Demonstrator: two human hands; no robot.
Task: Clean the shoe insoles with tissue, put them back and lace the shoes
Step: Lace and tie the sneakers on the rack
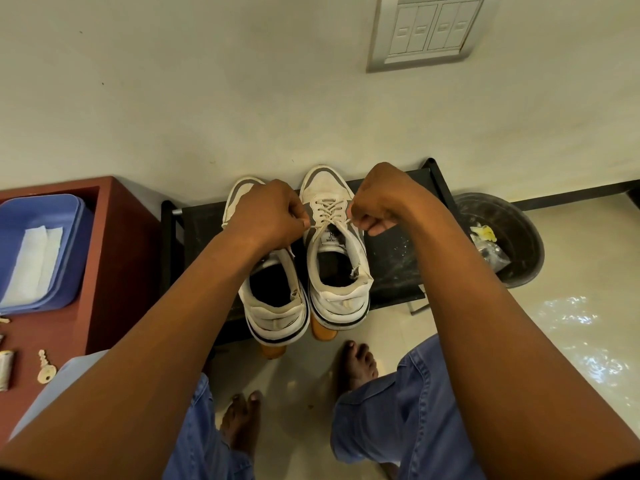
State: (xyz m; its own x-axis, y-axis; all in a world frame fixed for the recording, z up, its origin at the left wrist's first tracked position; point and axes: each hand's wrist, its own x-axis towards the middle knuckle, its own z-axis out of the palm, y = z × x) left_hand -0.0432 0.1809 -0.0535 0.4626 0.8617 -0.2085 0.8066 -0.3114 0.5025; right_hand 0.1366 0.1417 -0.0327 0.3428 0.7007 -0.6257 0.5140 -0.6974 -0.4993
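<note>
Nearest, two bare feet (358, 365) and blue denim trouser legs (408, 410) are seen on a pale glossy tiled floor (571, 306). At the left a reddish-brown wooden cabinet top (104, 258) carries a pale metal key (45, 370) near its front edge and a blue plastic tray (65, 244) holding a folded white tissue (34, 261) farther back. A pair of white and grey lace-up sneakers (334, 244) is set side by side on a low black shoe rack (391, 258), heels at its front edge. The cream shoelace (329, 211) of the right sneaker is pinched at one end by the clenched left hand (270, 213) and at the other by the clenched right hand (384, 199). A black round bin (519, 237) stands beside the rack's right end. Behind, a cream painted wall (207, 81) bears a grey switch plate (429, 29).
</note>
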